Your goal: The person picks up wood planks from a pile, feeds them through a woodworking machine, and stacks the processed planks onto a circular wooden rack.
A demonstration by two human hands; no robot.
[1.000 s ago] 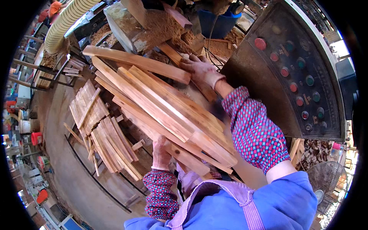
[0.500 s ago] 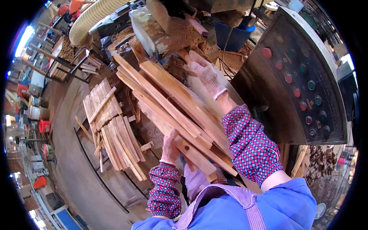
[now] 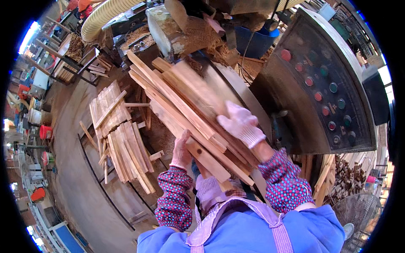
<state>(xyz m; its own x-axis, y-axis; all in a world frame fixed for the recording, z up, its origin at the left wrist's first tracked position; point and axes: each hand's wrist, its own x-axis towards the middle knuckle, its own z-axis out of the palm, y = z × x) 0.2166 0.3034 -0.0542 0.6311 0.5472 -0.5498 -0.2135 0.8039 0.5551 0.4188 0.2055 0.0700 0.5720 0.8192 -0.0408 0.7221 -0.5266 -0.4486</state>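
Both my hands wear pale knit gloves. My left hand is closed on the near end of a short wooden board with a dark knot, at the left side of a pile of wooden strips. The strips lie lengthwise, slanting from far left to near right. At the pile's right side my right hand is closed at the near end of another wooden board, which is smeared by motion. Its far end lies near the sawdust-covered machine. The fingers' undersides are hidden.
A control panel with red and green buttons stands at right. Stacked wood strips rest on a low metal rack at left. A ribbed hose and blue bucket are at the back, a fan at near right.
My right hand has come back from the machine toward my body, and a blurred board now lies along the pile's right side. My left hand stays on the knotted board.
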